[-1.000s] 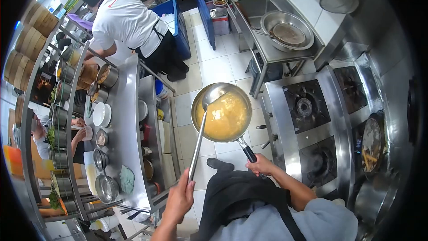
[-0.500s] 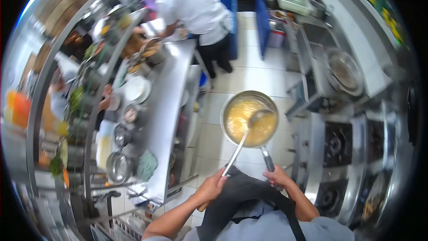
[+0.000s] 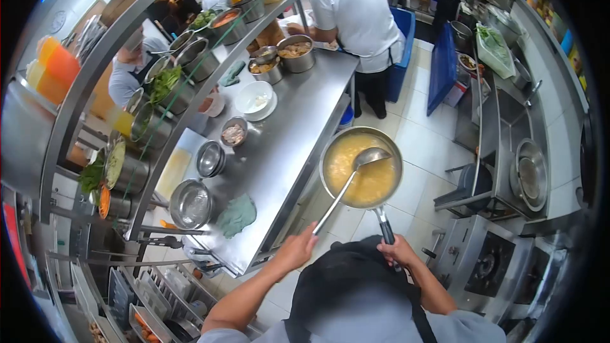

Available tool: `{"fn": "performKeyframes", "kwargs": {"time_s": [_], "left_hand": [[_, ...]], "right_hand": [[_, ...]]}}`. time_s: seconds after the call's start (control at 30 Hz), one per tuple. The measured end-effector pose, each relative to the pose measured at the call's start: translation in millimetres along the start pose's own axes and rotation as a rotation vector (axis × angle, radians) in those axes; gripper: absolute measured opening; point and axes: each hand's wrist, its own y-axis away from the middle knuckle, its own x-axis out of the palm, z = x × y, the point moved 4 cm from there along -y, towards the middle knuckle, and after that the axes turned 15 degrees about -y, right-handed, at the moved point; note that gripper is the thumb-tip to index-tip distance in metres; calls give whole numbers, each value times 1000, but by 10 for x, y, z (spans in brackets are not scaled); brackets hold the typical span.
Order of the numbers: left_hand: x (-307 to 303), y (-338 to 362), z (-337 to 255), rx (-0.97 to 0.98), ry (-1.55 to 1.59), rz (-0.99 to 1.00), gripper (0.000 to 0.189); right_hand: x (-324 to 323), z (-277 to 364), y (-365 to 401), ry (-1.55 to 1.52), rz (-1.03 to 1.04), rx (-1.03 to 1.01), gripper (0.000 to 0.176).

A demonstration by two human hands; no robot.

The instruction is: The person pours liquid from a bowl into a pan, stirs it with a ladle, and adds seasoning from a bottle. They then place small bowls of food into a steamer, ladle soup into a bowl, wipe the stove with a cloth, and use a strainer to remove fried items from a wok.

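Observation:
A round metal pan [image 3: 325, 181] of yellowish, chunky soup-like food [image 3: 346, 160] is held out over the floor in front of me. My right hand [image 3: 396, 251] is closed around the pan's black handle [image 3: 386, 228]. My left hand [image 3: 296, 249] grips the long shaft of a metal ladle [image 3: 372, 155]. The ladle's bowl rests in the food near the pan's middle, and its shaft slants over the near rim toward my left hand. The end of the ladle's handle is hidden.
A steel worktable [image 3: 292, 124] on my left holds steel bowls [image 3: 191, 204], a green cloth [image 3: 237, 216], white plates [image 3: 255, 100] and pots of food [image 3: 297, 54]. A co-worker in white [image 3: 359, 16] stands beyond it. At right are a gas burner [image 3: 489, 260] and a sink counter [image 3: 508, 105].
My view has turned left toward the worktable, which now lies closer to the pan. The pan and ladle stay in my hands. The burners have shifted to the lower right.

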Motion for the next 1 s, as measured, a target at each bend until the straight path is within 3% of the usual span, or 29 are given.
{"fn": "performKeyframes", "kwargs": {"time_s": [0.07, 0.23, 0.33, 0.37, 0.4, 0.47, 0.5, 0.53, 0.57, 0.6, 0.67, 1.0], "left_hand": [[-186, -57, 172, 46, -5, -36, 49], [-1067, -347, 147, -68, -461, -156, 49], [-1168, -629, 404, -174, -449, -174, 49], [-1023, -685, 626, -84, -396, -309, 47], [-1038, -685, 576, -95, -401, -311, 47], [-913, -686, 508, -549, 571, 78, 43], [-868, -727, 414, -611, 897, 148, 40], [-849, -783, 303, -663, 1228, 214, 37], [-909, -876, 181, -592, 1518, 256, 34], [-920, -967, 162, -596, 1521, 247, 34], [-872, -1115, 35, -546, 2082, 311, 38], [-1582, -1288, 106, -394, 2389, 252, 47]], "right_hand": [[93, 228, -149, 14, 6, 3, 25], [288, 689, -616, 95, 96, -24, 24], [429, 1055, -873, 135, 107, -10, 24], [475, 1184, -976, 137, 121, -6, 24], [514, 1303, -1081, 140, 124, 0, 23], [566, 1482, -1312, 139, 136, 12, 22], [579, 1539, -1456, 158, 139, 21, 22], [588, 1595, -1587, 179, 142, 32, 21], [591, 1655, -1697, 185, 141, 51, 20], [617, 1776, -1760, 189, 149, 55, 20], [658, 1996, -1839, 260, 162, 88, 21], [947, 2397, -2295, 230, 270, 158, 19]]}}
